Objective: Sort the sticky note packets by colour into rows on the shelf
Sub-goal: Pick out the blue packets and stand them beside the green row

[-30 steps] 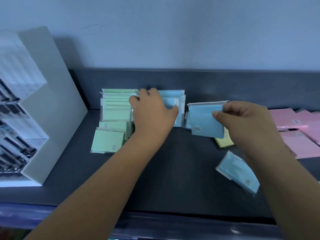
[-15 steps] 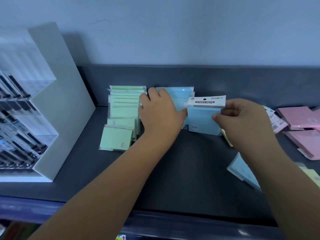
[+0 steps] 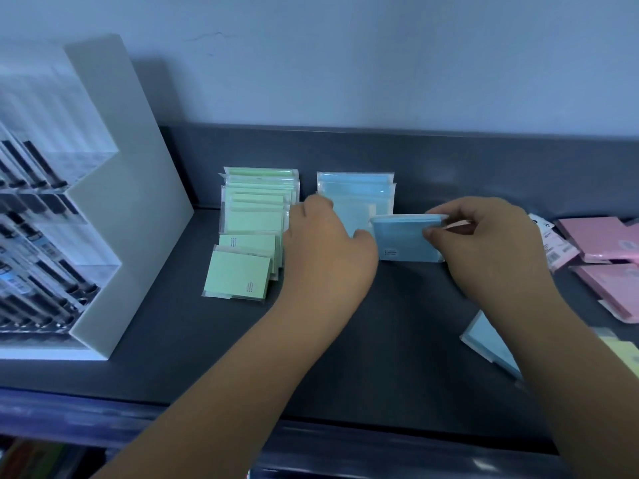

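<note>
Pinched between thumb and fingertips of the right hand, a blue packet stands nearly upright, its top edge in the grip and its bottom edge at or just above the shelf, directly in front of the blue row. The left hand lies against the front left of that row, with its thumb beside the held packet. Its fingers bend over the row's edge, but whether they clasp anything cannot be told.

The step looks like adding this packet to the front of the blue row. To do it well, square the packet's sides with those behind. Lean it back so that it overlaps as its neighbours do, and brace the row with the left hand so nothing slides.

Left of the blue row stands the green row, and beyond that a white display rack. Right of the blue row lie pink packets. Nearer the shelf front on that side lie a loose blue packet and a yellow one, both unsorted.
</note>
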